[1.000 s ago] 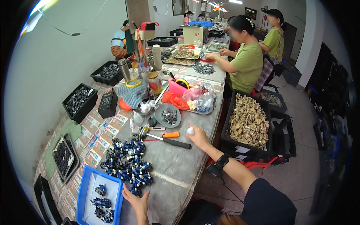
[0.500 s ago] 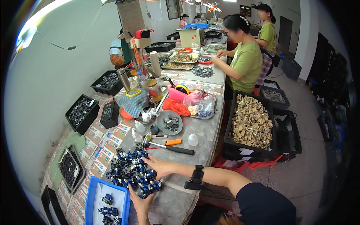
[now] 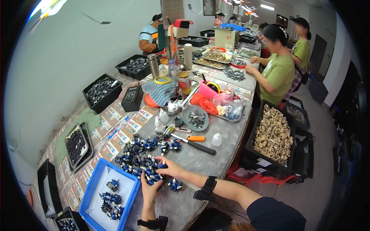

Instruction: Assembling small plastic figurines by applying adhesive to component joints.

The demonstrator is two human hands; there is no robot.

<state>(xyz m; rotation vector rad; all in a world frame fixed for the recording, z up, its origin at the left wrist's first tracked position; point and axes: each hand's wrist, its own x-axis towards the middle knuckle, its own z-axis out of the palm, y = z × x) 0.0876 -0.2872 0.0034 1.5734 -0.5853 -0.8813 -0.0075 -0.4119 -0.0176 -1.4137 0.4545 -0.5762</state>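
A heap of small blue-and-black plastic toy figures [image 3: 135, 156] with cream bits lies on the table. My right hand [image 3: 171, 168] reaches in from the right, its fingers curled around several figures at the heap's near right edge. Facing it, my left hand [image 3: 149, 189] presses thumb and fingers against the same cluster, so the figures sit between both hands. One loose figure [image 3: 175, 185] lies just right of my hands. To the left stands a blue tray [image 3: 133, 194] with a white lining, and several similar figures rest inside in a rough column.
Beyond the heap lie a black-handled hammer [image 3: 201, 148], an orange piece [image 3: 196, 138], a small white bottle [image 3: 216, 139] and a grey plate of dark parts [image 3: 204, 125]. A black crate of tan pieces [image 3: 271, 134] stands at the right. Co-workers [image 3: 281, 73] sit farther along the table.
Both hands had spread fingers around the heap and have now closed in on a cluster of figures at its near side. The view has turned, shifting the scene rightward.
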